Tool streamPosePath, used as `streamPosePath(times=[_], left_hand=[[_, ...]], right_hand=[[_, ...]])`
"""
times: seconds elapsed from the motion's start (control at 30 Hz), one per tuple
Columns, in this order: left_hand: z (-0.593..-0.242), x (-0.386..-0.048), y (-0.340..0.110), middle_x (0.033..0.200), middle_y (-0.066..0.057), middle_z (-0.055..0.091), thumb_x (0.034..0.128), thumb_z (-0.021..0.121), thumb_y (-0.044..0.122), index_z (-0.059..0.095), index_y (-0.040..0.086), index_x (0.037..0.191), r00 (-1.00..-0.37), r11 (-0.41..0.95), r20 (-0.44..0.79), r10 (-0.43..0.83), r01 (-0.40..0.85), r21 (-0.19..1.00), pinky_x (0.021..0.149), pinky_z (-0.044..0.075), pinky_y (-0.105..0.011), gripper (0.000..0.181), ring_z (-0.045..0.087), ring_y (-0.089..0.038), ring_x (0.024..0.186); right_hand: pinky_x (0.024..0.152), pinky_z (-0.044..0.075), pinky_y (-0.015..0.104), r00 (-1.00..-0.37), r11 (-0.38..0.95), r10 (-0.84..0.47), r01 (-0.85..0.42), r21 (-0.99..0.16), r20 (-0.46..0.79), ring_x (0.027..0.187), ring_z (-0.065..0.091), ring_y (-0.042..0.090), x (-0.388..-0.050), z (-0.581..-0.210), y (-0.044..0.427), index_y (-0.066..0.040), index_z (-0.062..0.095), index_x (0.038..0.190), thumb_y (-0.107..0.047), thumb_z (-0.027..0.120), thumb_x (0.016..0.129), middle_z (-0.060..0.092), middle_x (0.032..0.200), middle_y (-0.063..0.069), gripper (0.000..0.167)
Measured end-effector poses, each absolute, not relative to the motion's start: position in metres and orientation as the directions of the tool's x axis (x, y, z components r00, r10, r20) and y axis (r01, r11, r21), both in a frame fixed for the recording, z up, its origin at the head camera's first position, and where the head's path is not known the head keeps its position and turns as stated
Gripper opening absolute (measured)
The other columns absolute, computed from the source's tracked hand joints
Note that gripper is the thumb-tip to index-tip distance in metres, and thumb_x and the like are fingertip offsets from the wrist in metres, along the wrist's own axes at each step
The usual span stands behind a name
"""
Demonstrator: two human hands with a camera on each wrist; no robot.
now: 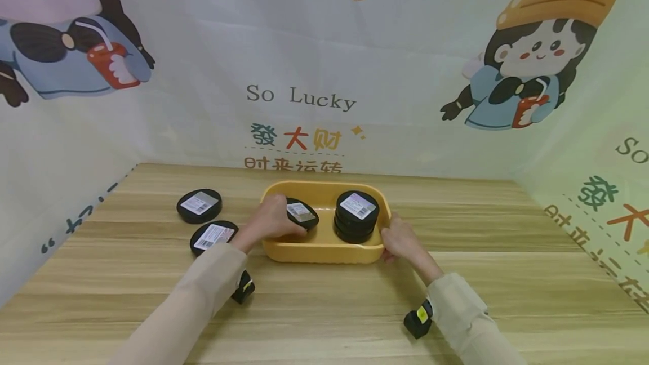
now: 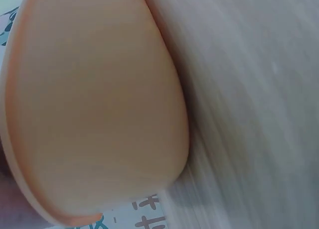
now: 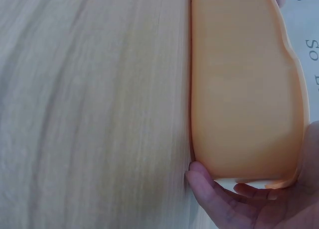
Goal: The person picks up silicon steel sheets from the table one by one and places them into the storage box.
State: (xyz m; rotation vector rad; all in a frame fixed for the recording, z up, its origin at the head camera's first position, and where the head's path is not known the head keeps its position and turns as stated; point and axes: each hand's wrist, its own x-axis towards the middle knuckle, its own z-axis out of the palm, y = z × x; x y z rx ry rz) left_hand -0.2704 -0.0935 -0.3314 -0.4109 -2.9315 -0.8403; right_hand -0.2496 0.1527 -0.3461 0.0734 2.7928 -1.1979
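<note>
My left hand (image 1: pixel 274 219) reaches over the left end of a yellow plastic bin (image 1: pixel 324 253) and grips a flat round black container (image 1: pixel 302 213) with a white label, tilted inside it. At the bin's right end stands a stack of similar black containers (image 1: pixel 356 216), the top one labelled. My right hand (image 1: pixel 401 238) holds the bin's right end from outside; in the right wrist view its fingers (image 3: pixel 212 194) curl around the end wall. Only the outer wall of the bin (image 2: pixel 99 104) fills the left wrist view, so the left fingers are mostly hidden there.
Left of the bin, two more labelled black containers (image 1: pixel 199 206) lie on the wooden table (image 1: pixel 324 308), the nearer one partly covered by the left forearm. Printed cloth (image 1: pixel 304 49) hangs behind and at both sides of the table.
</note>
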Motion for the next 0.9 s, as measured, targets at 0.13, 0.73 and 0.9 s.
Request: streamPosePath(times=[0.13,0.73,0.9], left_hand=[[-0.3337,-0.2716,-0.0911,0.072,-0.009,0.053,0.0553,0.082,0.025,0.054,-0.005,0.079,-0.959,0.834,0.112,0.259,0.281,0.474,0.058,0.043,-0.028,0.047,0.049,-0.019,0.066],[-0.3329,-0.2766,-0.0834,0.06,-0.002,0.041,0.0607,0.079,0.025,0.049,0.004,0.058,-0.966,0.907,-0.009,0.259,0.24,0.346,0.054,0.035,-0.025,0.037,0.04,-0.017,0.06],[-0.3342,-0.2764,-0.083,0.07,-0.008,0.047,0.0623,0.079,0.026,0.054,0.001,0.064,-0.965,0.917,-0.046,0.257,0.229,0.328,0.066,0.04,-0.032,0.035,0.045,-0.022,0.072]], right_hand=[[0.041,0.049,0.029,-0.993,0.681,0.005,0.087,-0.727,-0.114,0.041,0.055,0.019,-0.2492,-0.3461,0.1516,0.015,0.034,0.116,-0.001,0.032,0.082,0.054,0.064,0.019,0.037],[0.042,0.05,0.03,-0.994,0.668,-0.007,0.074,-0.741,-0.106,0.042,0.055,0.019,-0.2473,-0.3441,0.1532,0.016,0.033,0.115,0.0,0.033,0.08,0.054,0.062,0.017,0.039],[0.042,0.05,0.03,-0.994,0.672,0.001,0.082,-0.736,-0.11,0.042,0.055,0.018,-0.2479,-0.3442,0.1521,0.015,0.034,0.116,0.0,0.033,0.08,0.054,0.061,0.016,0.039]])
